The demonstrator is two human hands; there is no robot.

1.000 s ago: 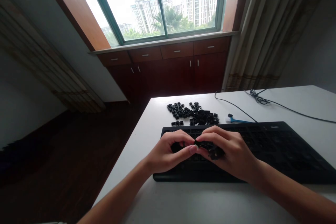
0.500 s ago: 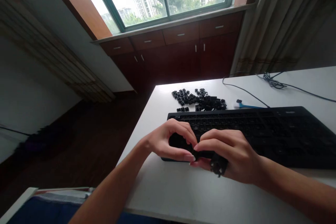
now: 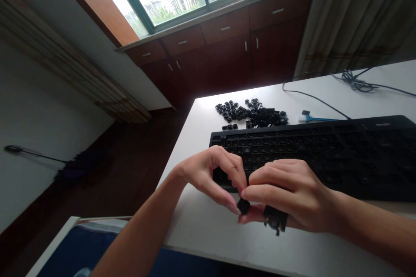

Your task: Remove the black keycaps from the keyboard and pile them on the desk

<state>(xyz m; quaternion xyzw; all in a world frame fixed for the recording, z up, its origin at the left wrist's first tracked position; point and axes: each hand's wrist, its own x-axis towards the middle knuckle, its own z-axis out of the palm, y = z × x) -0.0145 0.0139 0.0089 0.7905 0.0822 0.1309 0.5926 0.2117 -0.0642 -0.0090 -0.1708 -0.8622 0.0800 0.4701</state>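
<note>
A small black keycap [image 3: 243, 206] is pinched where my fingertips meet, just off the keyboard's front edge. My left hand [image 3: 212, 177] closes on it from the left with thumb and finger, and the other fingers are curled. From the right, the index finger and thumb of my right hand [image 3: 290, 192] also grip it. A second black plastic piece with short prongs [image 3: 275, 220] is tucked against the inside of my right hand. Beyond both hands lies the black keyboard [image 3: 325, 147], with many bare key sockets showing.
Loose black keycaps [image 3: 264, 117] lie heaped behind the keyboard. A blue-handled brush [image 3: 321, 119] rests close by, with a small black piece beside its bristles. The black cable [image 3: 355, 81] is bunched farther back on the white table [image 3: 191, 125].
Both hands have moved slightly down in view, from over the keyboard's front edge to the table in front. The keycap between the fingertips now shows plainly. The view has tilted.
</note>
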